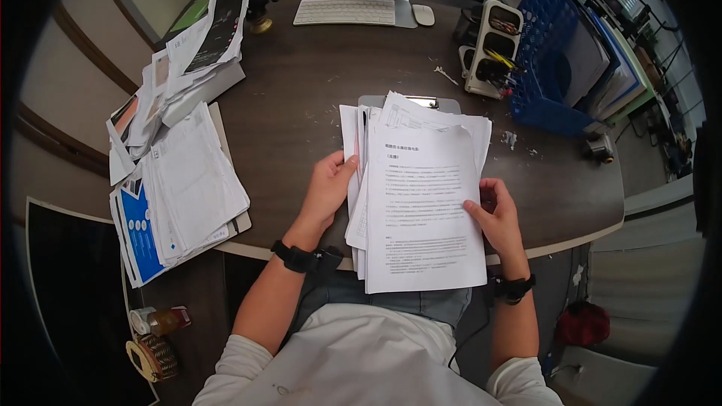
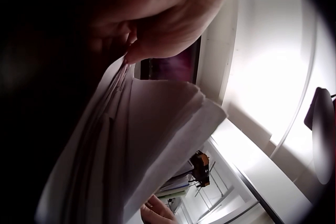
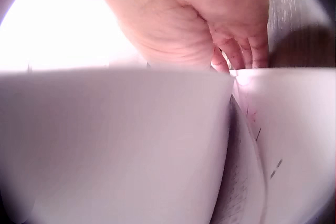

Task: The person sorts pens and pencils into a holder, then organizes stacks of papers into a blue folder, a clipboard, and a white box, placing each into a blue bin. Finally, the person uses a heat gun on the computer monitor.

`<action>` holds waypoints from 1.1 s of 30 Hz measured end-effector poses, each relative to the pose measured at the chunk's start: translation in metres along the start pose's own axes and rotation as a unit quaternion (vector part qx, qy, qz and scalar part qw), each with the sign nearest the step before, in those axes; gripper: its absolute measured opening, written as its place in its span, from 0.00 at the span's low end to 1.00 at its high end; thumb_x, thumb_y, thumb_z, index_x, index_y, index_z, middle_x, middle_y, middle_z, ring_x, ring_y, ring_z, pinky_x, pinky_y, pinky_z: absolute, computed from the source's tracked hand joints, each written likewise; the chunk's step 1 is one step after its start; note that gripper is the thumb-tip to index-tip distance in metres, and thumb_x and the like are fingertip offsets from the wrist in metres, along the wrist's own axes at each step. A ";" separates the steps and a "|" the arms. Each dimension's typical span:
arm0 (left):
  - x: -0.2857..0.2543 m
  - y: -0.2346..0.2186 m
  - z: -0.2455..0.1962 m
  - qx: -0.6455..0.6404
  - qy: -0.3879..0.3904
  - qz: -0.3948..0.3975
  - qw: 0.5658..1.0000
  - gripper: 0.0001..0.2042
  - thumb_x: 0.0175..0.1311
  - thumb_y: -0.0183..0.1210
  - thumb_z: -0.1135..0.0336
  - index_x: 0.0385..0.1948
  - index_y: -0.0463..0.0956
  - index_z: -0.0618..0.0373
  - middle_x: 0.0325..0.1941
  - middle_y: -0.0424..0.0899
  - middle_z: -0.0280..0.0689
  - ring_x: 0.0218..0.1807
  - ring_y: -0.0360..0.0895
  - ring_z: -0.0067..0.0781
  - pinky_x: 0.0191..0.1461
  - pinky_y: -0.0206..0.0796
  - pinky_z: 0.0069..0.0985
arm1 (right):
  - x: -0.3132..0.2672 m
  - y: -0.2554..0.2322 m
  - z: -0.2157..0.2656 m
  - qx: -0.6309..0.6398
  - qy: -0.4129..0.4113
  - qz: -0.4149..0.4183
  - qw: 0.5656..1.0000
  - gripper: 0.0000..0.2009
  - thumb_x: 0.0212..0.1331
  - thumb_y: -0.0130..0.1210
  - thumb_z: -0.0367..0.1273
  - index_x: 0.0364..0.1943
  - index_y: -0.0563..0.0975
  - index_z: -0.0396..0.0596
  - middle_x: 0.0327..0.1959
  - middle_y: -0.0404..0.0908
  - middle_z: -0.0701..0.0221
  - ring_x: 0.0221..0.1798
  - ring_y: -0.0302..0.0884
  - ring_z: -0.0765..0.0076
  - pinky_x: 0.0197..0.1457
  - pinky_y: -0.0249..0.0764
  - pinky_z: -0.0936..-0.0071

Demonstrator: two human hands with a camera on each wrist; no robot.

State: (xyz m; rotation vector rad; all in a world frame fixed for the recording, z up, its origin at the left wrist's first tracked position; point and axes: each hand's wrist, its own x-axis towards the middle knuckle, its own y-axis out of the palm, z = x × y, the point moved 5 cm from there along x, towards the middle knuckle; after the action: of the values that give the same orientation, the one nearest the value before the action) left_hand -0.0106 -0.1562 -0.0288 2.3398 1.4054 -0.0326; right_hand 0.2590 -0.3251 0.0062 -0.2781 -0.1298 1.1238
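Note:
A thick, uneven stack of printed papers [image 1: 429,203] is held upright-to-tilted before the person's body, over the desk's front edge. The left hand [image 1: 329,188] grips its left side, thumb towards the top sheets; in the left wrist view the layered sheet edges [image 2: 163,129] fan apart below that hand. On the right side, the right hand [image 1: 498,218] pinches the stack's edge, its thumb on the printed front page and its other fingers partly hidden. Behind the stack's top shows a grey clipboard [image 1: 449,104] with a metal clip. In the right wrist view, sheets [image 3: 115,140] bow apart below the hand.
Messy paper piles [image 1: 195,180] cover the desk's left side. A keyboard [image 1: 344,11] and mouse [image 1: 423,15] lie at the back. To the right stand a pen organizer [image 1: 485,68] and a blue file basket [image 1: 553,60]. Paper scraps [image 1: 510,140] lie on the desk.

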 end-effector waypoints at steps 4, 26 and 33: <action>0.003 -0.003 0.000 0.016 0.024 -0.016 0.999 0.13 0.76 0.52 0.70 0.53 0.76 0.69 0.43 0.87 0.39 0.40 0.84 0.21 0.46 0.75 0.19 | -0.004 -0.010 -0.002 0.012 0.043 0.046 0.998 0.16 0.59 0.63 0.20 0.50 0.72 0.37 0.46 0.81 0.66 0.48 0.80 0.75 0.53 0.79 0.76; 0.001 0.000 0.000 0.026 0.020 0.026 0.999 0.14 0.73 0.55 0.74 0.56 0.74 0.71 0.46 0.87 0.42 0.42 0.85 0.24 0.47 0.78 0.22 | -0.003 -0.032 -0.022 0.187 0.005 -0.086 0.979 0.21 0.54 0.67 0.19 0.53 0.75 0.39 0.49 0.84 0.65 0.51 0.81 0.68 0.57 0.75 0.72; -0.001 0.004 -0.007 -0.012 0.001 0.022 1.000 0.14 0.76 0.53 0.70 0.56 0.75 0.69 0.46 0.87 0.39 0.42 0.85 0.24 0.48 0.78 0.23 | -0.013 -0.056 -0.029 0.269 0.017 -0.092 0.958 0.25 0.55 0.69 0.23 0.58 0.72 0.38 0.53 0.82 0.61 0.55 0.80 0.65 0.61 0.74 0.68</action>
State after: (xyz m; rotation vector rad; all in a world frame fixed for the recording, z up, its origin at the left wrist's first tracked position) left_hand -0.0087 -0.1560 -0.0204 2.3510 1.3467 -0.0007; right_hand 0.3093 -0.3636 -0.0051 0.1986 0.1800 0.9271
